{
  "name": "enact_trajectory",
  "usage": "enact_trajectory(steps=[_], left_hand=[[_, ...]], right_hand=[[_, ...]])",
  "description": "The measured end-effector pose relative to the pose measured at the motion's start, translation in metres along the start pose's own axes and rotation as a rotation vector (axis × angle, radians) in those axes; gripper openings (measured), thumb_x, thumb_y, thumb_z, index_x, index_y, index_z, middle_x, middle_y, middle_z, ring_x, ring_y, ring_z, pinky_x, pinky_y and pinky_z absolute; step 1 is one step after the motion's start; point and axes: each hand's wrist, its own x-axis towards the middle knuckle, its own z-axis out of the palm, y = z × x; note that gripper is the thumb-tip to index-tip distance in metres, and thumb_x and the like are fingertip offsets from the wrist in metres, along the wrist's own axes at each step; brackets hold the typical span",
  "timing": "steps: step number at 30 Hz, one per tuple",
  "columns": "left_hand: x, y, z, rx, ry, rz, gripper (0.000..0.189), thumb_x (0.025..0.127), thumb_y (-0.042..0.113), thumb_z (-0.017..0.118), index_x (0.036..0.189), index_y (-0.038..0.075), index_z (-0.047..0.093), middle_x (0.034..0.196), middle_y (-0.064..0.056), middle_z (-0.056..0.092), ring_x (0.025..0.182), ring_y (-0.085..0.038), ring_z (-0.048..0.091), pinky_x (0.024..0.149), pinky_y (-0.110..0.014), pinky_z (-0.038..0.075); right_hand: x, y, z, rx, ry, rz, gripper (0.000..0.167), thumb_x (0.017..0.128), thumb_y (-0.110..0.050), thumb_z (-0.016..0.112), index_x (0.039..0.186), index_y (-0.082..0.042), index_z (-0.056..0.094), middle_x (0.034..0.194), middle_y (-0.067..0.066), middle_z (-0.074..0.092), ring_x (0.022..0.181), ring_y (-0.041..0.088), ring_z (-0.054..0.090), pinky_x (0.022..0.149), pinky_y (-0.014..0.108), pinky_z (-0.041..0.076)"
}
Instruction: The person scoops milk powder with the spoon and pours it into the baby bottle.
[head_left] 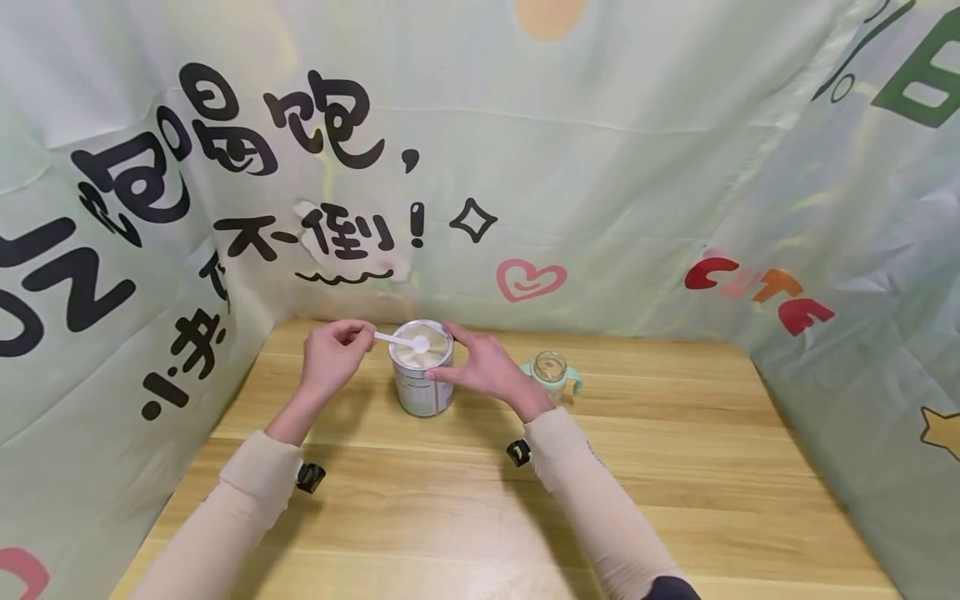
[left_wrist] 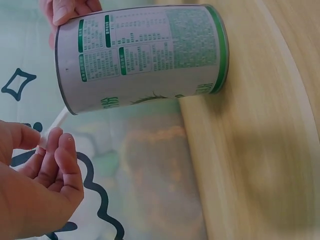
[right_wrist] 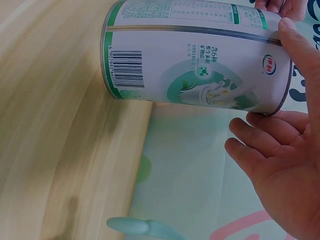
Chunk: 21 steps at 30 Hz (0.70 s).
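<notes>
A milk powder can (head_left: 423, 393), white with green print, stands upright on the table without a lid. Pale powder (head_left: 408, 358) shows at its top. My left hand (head_left: 335, 354) pinches the handle end of a white scoop (head_left: 395, 338), whose round end lies over the powder inside the rim. In the left wrist view the thumb and fingertips of that hand (left_wrist: 45, 180) meet on the thin handle. My right hand (head_left: 487, 367) holds the can near its top, thumb on the near side and fingers at the far right side. The scoop's bowl is hidden in the left wrist view.
Just right of the can, partly behind my right wrist, stands a small clear baby bottle (head_left: 551, 368) with mint-green handles and no cap. The wooden table (head_left: 420, 508) is bounded by printed cloth (head_left: 615, 192) at the back and both sides.
</notes>
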Motion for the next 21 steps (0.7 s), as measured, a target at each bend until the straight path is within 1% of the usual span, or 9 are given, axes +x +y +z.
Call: enact_trajectory(steps=[3, 6, 12, 16, 21], left_hand=[[-0.001, 0.001, 0.001, 0.039, -0.003, 0.043, 0.019, 0.098, 0.014, 0.068, 0.103, 0.001, 0.081, 0.09, -0.016, 0.08, 0.071, 0.001, 0.063, 0.063, -0.013, 0.049], [-0.001, 0.003, 0.003, 0.079, -0.009, 0.1, 0.017, 0.096, 0.012, 0.069, 0.102, 0.002, 0.081, 0.09, -0.015, 0.079, 0.072, -0.005, 0.063, 0.065, -0.013, 0.048], [-0.001, 0.006, 0.008, 0.164, -0.03, 0.261, 0.015, 0.092, 0.008, 0.068, 0.097, 0.003, 0.081, 0.084, -0.01, 0.079, 0.071, -0.016, 0.065, 0.065, -0.019, 0.05], [-0.002, 0.006, 0.01, 0.245, -0.053, 0.404, 0.014, 0.089, 0.005, 0.068, 0.095, 0.001, 0.081, 0.086, -0.011, 0.078, 0.076, -0.023, 0.069, 0.066, -0.028, 0.052], [-0.002, 0.004, 0.013, 0.338, -0.097, 0.597, 0.013, 0.088, 0.0, 0.07, 0.095, -0.006, 0.079, 0.087, -0.017, 0.077, 0.079, -0.031, 0.071, 0.067, -0.04, 0.056]], right_hand=[[0.0, 0.0, 0.0, 0.0, -0.002, 0.003, 0.095, 0.084, -0.053, 0.087, 0.158, -0.009, 0.047, 0.146, 0.018, 0.064, 0.133, 0.032, 0.064, 0.112, 0.048, 0.052], [0.0, 0.001, 0.001, 0.002, -0.003, 0.005, 0.096, 0.084, -0.053, 0.086, 0.159, -0.008, 0.046, 0.148, 0.018, 0.063, 0.134, 0.032, 0.063, 0.113, 0.048, 0.051], [0.0, 0.0, 0.0, -0.003, -0.004, 0.013, 0.095, 0.085, -0.054, 0.085, 0.159, -0.01, 0.046, 0.149, 0.017, 0.062, 0.135, 0.032, 0.063, 0.113, 0.048, 0.051], [0.0, -0.001, 0.0, 0.001, -0.008, 0.008, 0.094, 0.085, -0.053, 0.085, 0.158, -0.009, 0.047, 0.149, 0.017, 0.062, 0.135, 0.032, 0.063, 0.113, 0.049, 0.051], [-0.001, -0.001, 0.0, 0.003, -0.004, 0.007, 0.093, 0.085, -0.053, 0.086, 0.158, -0.01, 0.047, 0.149, 0.017, 0.063, 0.135, 0.031, 0.063, 0.113, 0.049, 0.051]])
